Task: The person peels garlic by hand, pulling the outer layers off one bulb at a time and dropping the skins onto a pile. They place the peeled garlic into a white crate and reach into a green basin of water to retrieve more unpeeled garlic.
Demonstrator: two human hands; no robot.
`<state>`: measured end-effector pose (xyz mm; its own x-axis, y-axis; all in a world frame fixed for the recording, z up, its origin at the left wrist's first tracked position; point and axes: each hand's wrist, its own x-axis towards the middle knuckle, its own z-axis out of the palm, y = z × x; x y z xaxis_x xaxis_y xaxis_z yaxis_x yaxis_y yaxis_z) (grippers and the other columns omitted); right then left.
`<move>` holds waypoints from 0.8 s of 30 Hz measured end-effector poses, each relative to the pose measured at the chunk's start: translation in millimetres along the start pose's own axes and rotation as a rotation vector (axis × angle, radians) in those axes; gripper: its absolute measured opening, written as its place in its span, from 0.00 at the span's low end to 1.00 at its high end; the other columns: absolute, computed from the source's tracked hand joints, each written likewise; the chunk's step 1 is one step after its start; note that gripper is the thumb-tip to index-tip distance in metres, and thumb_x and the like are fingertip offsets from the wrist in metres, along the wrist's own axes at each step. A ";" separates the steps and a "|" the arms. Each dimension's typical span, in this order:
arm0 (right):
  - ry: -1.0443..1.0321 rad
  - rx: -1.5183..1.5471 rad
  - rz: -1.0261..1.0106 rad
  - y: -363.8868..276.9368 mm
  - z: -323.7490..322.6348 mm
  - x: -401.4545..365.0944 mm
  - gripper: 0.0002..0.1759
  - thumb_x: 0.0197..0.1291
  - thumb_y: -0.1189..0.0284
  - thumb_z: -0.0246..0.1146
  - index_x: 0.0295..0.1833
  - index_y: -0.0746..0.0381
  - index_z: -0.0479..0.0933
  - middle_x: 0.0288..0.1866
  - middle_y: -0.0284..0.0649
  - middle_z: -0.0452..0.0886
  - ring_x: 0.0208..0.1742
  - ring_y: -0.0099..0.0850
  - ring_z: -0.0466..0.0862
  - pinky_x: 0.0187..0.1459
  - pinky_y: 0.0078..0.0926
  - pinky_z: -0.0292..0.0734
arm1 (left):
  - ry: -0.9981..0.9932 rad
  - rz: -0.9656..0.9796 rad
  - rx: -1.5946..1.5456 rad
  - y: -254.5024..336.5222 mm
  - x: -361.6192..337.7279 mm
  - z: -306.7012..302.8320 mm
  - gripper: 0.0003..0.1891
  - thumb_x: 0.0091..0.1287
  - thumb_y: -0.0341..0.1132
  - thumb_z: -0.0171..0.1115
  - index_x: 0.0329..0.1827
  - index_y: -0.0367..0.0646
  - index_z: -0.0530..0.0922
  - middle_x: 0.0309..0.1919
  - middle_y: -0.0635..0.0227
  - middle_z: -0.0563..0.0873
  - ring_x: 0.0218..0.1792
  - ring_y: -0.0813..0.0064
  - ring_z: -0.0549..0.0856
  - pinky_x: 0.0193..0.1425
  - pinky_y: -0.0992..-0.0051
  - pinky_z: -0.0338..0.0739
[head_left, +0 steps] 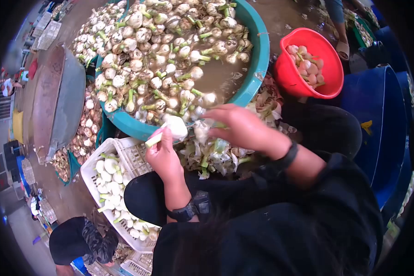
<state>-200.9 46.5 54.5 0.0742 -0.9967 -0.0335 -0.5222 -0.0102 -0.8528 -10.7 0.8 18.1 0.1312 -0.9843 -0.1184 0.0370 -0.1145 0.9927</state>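
Since the bulb (175,126) looks wet and is gripped only by its stalk end, it could slip from the left hand (163,154). It might then drop among the peelings (211,156) on the lap, or miss the white crate (124,154) at near left. The left hand is closed around the stalk and holds the bulb up against the near rim of the teal basin (258,60). Just to the right, the right hand (241,126) is curled, its fingertips pinching loose skin (201,131) beside the bulb. Farther off, the basin is heaped with unpeeled bulbs in muddy water, and a red bowl (287,78) sits at far right.
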 end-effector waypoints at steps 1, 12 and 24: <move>0.094 0.089 -0.043 -5.1 12.5 6.6 0.13 0.54 0.70 0.61 0.45 0.64 0.77 0.38 0.46 0.77 0.41 0.44 0.77 0.45 0.33 0.71 | -0.053 0.148 0.167 -0.4 -3.1 1.4 0.08 0.61 0.28 0.61 0.37 0.32 0.75 0.37 0.64 0.79 0.34 0.80 0.79 0.42 0.80 0.74; -0.190 -0.136 -0.295 39.5 50.2 -12.2 0.11 0.54 0.65 0.58 0.33 0.63 0.74 0.27 0.43 0.73 0.34 0.42 0.75 0.38 0.34 0.71 | 0.127 -0.288 -0.231 1.6 13.2 -16.5 0.15 0.63 0.45 0.58 0.37 0.41 0.74 0.30 0.70 0.80 0.30 0.80 0.80 0.34 0.81 0.75; -0.306 0.481 -0.211 -39.2 92.4 58.5 0.07 0.56 0.70 0.60 0.34 0.63 0.76 0.25 0.38 0.78 0.29 0.25 0.78 0.32 0.26 0.71 | -0.012 -0.156 -0.311 64.4 15.3 -96.4 0.19 0.67 0.50 0.48 0.43 0.41 0.73 0.30 0.70 0.81 0.26 0.81 0.80 0.21 0.83 0.70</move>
<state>-97.6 -4.0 37.9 0.4122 -0.9081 0.0742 -0.0327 -0.0961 -0.9948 89.2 -8.7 78.2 0.0887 -0.9599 -0.2658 0.3564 -0.2186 0.9084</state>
